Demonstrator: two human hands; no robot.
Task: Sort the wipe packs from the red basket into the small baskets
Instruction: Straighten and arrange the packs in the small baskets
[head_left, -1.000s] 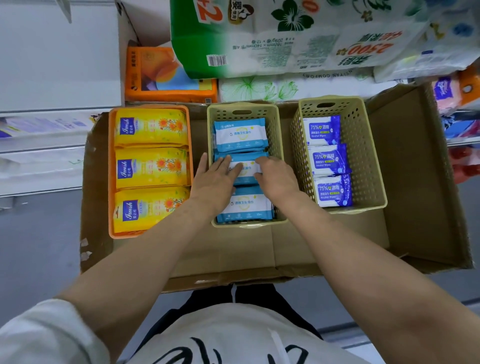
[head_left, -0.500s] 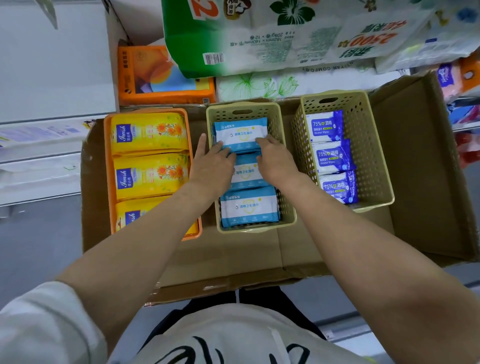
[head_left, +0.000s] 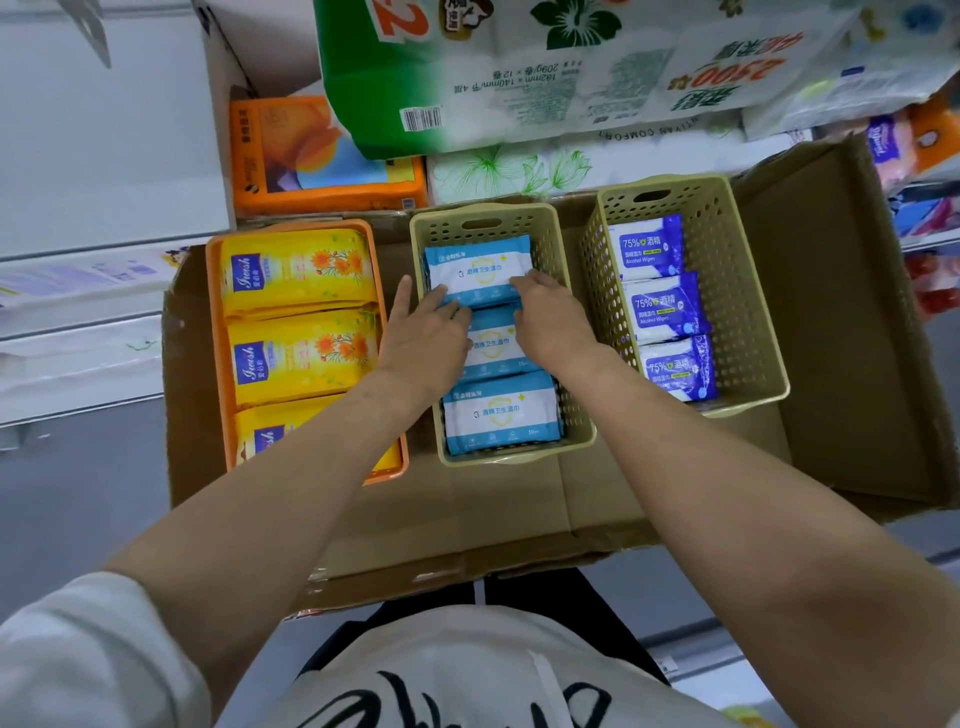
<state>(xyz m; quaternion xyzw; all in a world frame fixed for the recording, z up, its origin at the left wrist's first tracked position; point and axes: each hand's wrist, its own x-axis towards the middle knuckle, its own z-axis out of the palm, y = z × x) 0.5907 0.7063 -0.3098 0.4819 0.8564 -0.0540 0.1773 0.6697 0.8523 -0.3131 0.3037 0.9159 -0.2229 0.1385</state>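
Three small baskets stand side by side in a cardboard box (head_left: 519, 509). The orange basket (head_left: 217, 332) on the left holds yellow packs (head_left: 298, 358). In the middle beige basket (head_left: 582, 436) lie three light-blue wipe packs in a row. The right beige basket (head_left: 748, 312) holds three dark-blue alcohol wipe packs (head_left: 665, 306). Both hands are inside the middle basket. My left hand (head_left: 431, 338) and my right hand (head_left: 548, 319) touch the near edge of the far light-blue pack (head_left: 478, 270) with their fingertips and cover most of the middle pack (head_left: 493, 348).
Large tissue and toilet-paper packages (head_left: 545, 78) are stacked behind the box, with an orange package (head_left: 311, 156) at the back left. White shelving (head_left: 78, 156) runs along the left. The box's right part (head_left: 841, 338) holds nothing. Coloured goods show at the far right.
Both hands slid from the middle light-blue pack up to the near edge of the far pack. The view shifted slightly; the baskets stayed put.
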